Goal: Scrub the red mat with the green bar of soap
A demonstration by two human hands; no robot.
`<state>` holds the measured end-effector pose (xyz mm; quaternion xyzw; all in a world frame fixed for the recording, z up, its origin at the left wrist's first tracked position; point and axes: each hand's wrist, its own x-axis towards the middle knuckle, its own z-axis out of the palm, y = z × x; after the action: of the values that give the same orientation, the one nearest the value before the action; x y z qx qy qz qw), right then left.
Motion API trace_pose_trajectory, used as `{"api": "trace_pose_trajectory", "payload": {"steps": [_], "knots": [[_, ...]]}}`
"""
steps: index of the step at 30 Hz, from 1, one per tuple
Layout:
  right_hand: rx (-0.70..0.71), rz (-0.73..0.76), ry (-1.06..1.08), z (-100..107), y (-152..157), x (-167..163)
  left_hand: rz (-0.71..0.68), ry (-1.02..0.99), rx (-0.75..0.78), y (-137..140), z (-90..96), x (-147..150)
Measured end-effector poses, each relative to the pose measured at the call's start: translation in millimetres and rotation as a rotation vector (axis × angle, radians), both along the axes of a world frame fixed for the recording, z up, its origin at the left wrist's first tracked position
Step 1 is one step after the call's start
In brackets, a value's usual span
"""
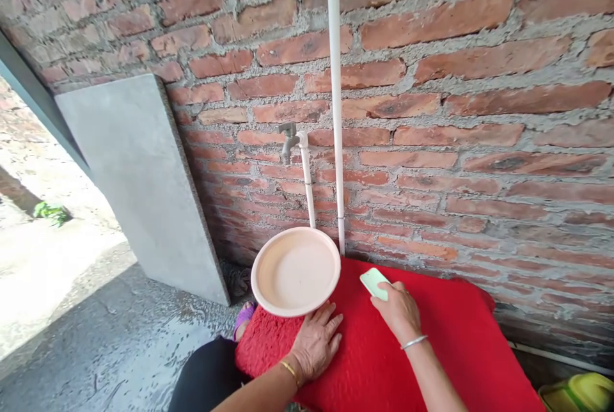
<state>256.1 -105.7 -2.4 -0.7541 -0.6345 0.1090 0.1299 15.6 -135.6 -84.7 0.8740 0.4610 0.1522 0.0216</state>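
Observation:
A red cloth (369, 348) spreads out below me, its left part rough and wet-looking. My left hand (316, 343) lies on it with fingers spread, fingertips close to the rim of a pale pink basin (259, 290); whether they touch the rim I cannot tell. My right hand (399, 308) is closed on a pale green scrub brush (372, 279), its flat back facing up and its underside hidden against the cloth. The basin stands at the cloth's far left edge, and no contents show inside it.
A tap (289, 142) on a white pipe (307, 185) stands above the basin, before a brick wall (460, 105). A grey slab (139, 182) leans at left over wet concrete floor (158, 329). A yellow-green object (582, 393) sits at lower right.

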Motion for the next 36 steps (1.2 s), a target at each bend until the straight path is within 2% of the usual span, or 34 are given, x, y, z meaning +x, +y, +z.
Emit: {"api": "trace_pose_trajectory", "payload": {"steps": [3,7,10,13,19,22,25,30,33,36], "knots": [[0.025,-0.059,-0.04,4.1,5.4,-6.5,-0.006,-0.005,0.001,0.2,-1.1,0.0],[0.045,0.055,-0.014,-4.5,14.4,-51.9,-0.012,-0.012,0.025,1.3,-1.2,-1.4],[0.018,0.067,-0.01,-15.9,14.0,-53.8,-0.017,-0.007,0.038,2.0,-2.7,-3.2],[-0.014,-0.024,-0.033,-19.0,3.5,-3.6,-0.027,0.017,0.037,3.3,-6.5,-5.3],[-0.109,-0.35,-0.091,4.2,-49.3,159.8,-0.033,0.01,0.049,6.2,-15.2,-6.4],[-0.094,-0.529,-0.101,2.3,-79.6,216.2,-0.034,0.005,0.064,6.3,-16.7,-6.8],[0.01,-0.567,-0.036,-16.2,-101.1,235.9,-0.028,0.015,0.074,6.6,-17.5,-7.9],[0.092,-0.482,0.107,-47.4,-110.1,224.0,-0.032,0.018,0.106,8.0,-19.4,-10.4],[0.06,-0.477,0.116,-52.1,-109.8,223.5,-0.031,0.031,0.13,8.9,-20.6,-12.1],[0.048,-0.463,0.079,-47.3,-111.0,223.6,-0.026,0.043,0.154,9.4,-21.1,-13.3]]}}
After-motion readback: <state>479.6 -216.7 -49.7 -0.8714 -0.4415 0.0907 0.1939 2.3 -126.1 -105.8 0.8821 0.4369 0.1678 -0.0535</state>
